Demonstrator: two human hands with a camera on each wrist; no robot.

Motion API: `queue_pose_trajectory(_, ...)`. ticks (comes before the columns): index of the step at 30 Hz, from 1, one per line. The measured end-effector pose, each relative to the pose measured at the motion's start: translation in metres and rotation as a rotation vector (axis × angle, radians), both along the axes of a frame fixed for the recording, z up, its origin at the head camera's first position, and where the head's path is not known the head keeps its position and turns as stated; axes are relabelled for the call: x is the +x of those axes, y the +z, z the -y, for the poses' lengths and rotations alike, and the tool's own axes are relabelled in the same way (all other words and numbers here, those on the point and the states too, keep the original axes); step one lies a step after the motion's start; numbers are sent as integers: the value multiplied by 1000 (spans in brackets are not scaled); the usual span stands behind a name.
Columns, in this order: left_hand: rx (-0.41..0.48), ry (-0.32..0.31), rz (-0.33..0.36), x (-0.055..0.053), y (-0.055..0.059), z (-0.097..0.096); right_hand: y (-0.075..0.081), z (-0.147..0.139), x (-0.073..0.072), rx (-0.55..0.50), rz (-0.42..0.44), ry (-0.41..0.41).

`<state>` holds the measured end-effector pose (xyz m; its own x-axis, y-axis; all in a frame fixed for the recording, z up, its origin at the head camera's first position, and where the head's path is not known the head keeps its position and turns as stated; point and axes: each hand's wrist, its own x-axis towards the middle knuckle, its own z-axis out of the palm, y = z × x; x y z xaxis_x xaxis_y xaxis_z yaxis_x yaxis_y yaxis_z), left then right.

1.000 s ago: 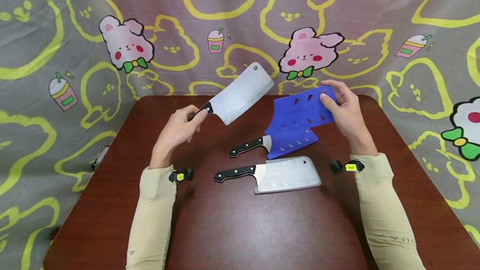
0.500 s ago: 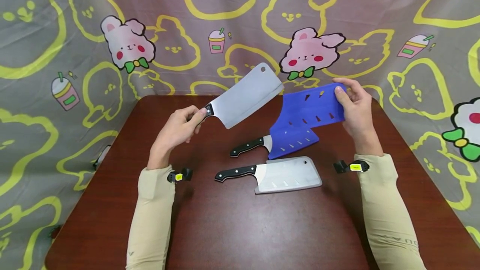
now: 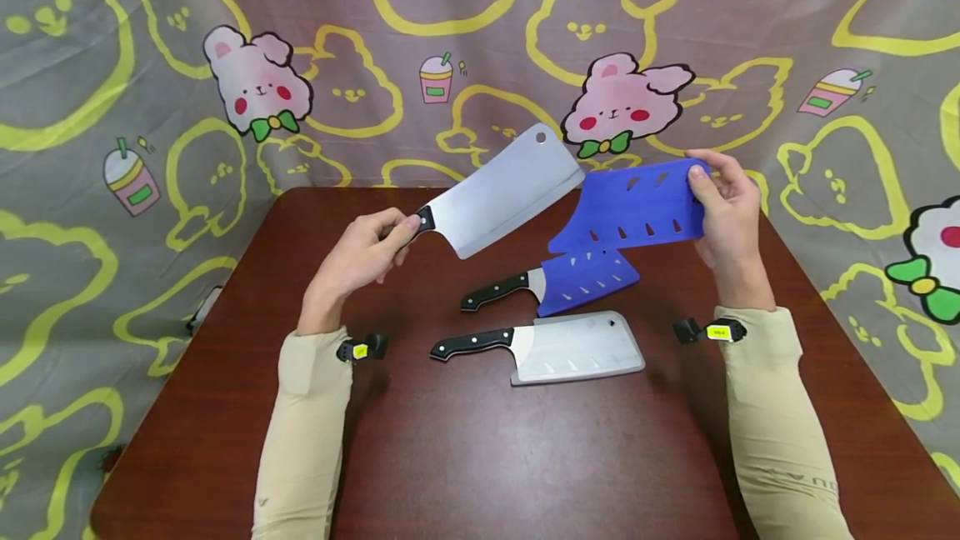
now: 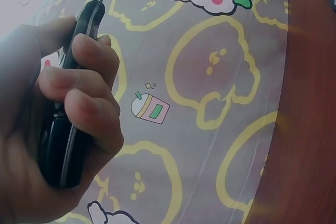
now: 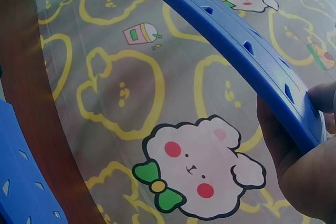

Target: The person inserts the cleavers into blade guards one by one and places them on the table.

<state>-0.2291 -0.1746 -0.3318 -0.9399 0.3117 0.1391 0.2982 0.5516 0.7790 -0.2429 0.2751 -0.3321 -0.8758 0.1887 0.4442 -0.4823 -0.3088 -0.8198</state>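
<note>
My left hand (image 3: 360, 252) grips the black handle (image 4: 63, 153) of a cleaver (image 3: 510, 190), its bare steel blade raised over the far side of the table and slanting up to the right. To the right, my right hand (image 3: 726, 202) pinches the far end of a blue slotted blade cover (image 3: 637, 205), thumb on the near face. The blade's front corner comes right up to the cover's left edge in the head view. Below them, a smaller knife lies in another blue cover (image 3: 588, 283). Nearer still is a cleaver in a clear, greyish cover (image 3: 577, 348).
The dark reddish-brown table (image 3: 480, 457) has rounded far corners. A cartoon-printed curtain (image 3: 480, 40) hangs close behind it and along both sides. Both covered knives lie mid-table with their handles (image 3: 472, 343) pointing left.
Both hands have shifted right, the right one also slightly up. The raised blue cover has moved off most of the smaller covered knife, and the cleaver has followed it to the right.
</note>
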Motion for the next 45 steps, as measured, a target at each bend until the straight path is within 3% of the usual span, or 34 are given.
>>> queue_pose_trajectory(21,-11,-28,-11,-1,2,-2,4,0,3,-50,-7,16)
queue_pose_trajectory(28,57,-63,28,23,31,-12,4,0,4,-121,-52,7)
queue_pose_trajectory(31,79,-98,30,22,32,-9,5,0,3,-131,-78,-19)
queue_pose_trajectory(38,89,-168,27,10,13,0,5,-3,3,-145,-75,-63)
queue_pose_trajectory(45,33,-222,29,12,14,7,7,-4,3,-97,-115,-83)
